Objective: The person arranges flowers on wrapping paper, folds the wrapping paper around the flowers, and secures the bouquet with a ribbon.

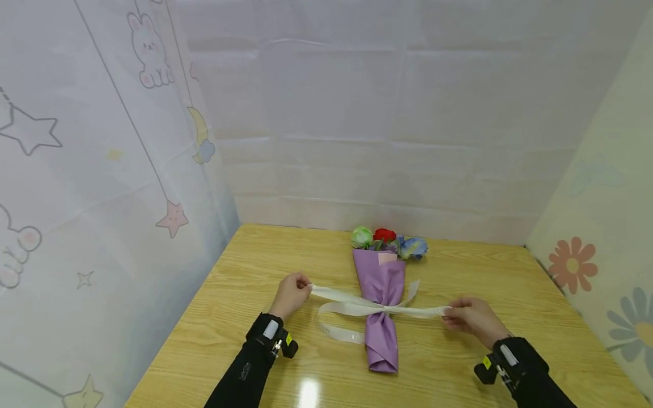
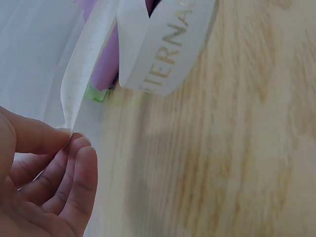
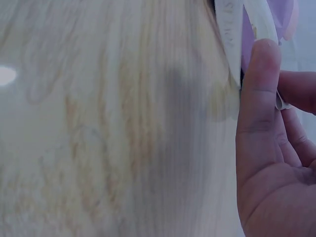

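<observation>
A bouquet in purple wrapping paper (image 1: 380, 277) lies on the table, its green, red and blue flowers (image 1: 385, 235) pointing to the back. Round its narrow waist runs a white ribbon (image 1: 352, 309), printed with gold letters in the left wrist view. My left hand (image 1: 292, 294) pinches one part of the ribbon between thumb and fingers, left of the bouquet. On the right, my right hand (image 1: 474, 318) pinches another part, and the ribbon stretches nearly straight between both hands across the knot. One loose tail curls down at the left; another sticks up at the right.
The wooden table (image 1: 214, 340) meets a pale sheet wall (image 1: 408, 141) at the back. Printed sheets hang at the left (image 1: 102, 170) and right (image 1: 602, 226). Each wrist wears a black strap with a small camera (image 1: 289, 344).
</observation>
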`<state>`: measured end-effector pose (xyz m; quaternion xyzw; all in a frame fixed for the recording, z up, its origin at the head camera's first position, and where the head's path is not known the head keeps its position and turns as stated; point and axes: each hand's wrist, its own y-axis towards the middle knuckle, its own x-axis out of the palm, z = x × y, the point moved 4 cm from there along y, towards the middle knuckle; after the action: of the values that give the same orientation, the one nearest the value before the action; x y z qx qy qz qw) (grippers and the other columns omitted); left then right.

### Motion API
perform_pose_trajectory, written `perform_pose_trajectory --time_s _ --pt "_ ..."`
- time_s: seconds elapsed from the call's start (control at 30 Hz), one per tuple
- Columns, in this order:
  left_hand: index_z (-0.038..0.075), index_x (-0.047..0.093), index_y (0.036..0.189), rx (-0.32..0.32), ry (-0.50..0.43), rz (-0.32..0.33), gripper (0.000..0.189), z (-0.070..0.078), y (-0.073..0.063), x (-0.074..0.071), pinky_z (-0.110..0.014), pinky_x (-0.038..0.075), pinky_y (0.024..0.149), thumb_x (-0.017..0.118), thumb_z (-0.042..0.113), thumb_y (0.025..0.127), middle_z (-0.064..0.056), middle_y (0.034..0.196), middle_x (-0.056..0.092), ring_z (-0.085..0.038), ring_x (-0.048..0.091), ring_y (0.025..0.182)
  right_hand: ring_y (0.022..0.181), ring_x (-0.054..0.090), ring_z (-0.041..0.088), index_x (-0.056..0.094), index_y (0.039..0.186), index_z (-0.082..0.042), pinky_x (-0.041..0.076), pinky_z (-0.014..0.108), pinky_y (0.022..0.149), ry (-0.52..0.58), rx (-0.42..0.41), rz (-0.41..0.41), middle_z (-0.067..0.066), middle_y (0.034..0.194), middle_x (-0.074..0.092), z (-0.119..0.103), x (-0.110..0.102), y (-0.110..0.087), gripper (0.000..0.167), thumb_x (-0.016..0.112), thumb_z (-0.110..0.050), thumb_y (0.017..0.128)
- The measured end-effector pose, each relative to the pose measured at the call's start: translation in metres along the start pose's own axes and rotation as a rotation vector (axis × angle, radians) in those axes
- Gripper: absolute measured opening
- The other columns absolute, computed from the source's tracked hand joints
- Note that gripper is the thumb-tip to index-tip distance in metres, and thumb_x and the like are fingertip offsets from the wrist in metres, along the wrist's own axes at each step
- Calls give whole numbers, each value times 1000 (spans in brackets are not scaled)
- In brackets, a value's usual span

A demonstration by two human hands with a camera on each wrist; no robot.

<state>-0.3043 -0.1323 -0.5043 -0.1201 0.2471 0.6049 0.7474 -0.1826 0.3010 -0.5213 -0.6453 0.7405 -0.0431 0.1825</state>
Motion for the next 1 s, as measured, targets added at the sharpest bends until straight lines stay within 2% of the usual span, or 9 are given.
perform_pose_trajectory --time_s 0.13,0.33,0.77,0.9,1.0 --pt "0 68 93 -17 62 17 5 -6 -3 -2 -30 44 58 66 4 94 -5 78 60 -17 54 67 76 71 21 53 114 14 60 35 69 -18 48 11 14 88 69 10 -2 0 31 69 -2 93" --pt "0 69 88 -31 109 56 6 -12 -9 -5 -32 44 59 65 1 92 -6 77 60 -18 54 67 73 71 21 54 113 16 60 35 67 -28 54 -8 13 84 71 18 -3 -2 30 68 0 92" --pt "3 69 83 -171 162 138 8 -26 -10 -10 -32 46 64 63 -1 83 -7 79 62 -22 57 72 72 71 18 57 113 15 60 33 68 26 123 -11 13 83 70 34 -10 -8 28 68 3 90" --pt "2 70 83 -151 158 166 9 -27 -10 -11 -33 46 62 61 -1 83 -7 77 62 -22 57 70 71 71 18 56 114 16 60 33 68 37 127 -9 12 82 71 35 -9 -8 30 69 3 90" --pt "2 69 80 -109 161 193 9 -28 -12 -10 -34 46 62 61 -2 81 -7 74 62 -22 56 68 70 71 18 55 114 17 60 32 67 21 128 -3 12 81 70 34 -7 -7 30 67 4 90"
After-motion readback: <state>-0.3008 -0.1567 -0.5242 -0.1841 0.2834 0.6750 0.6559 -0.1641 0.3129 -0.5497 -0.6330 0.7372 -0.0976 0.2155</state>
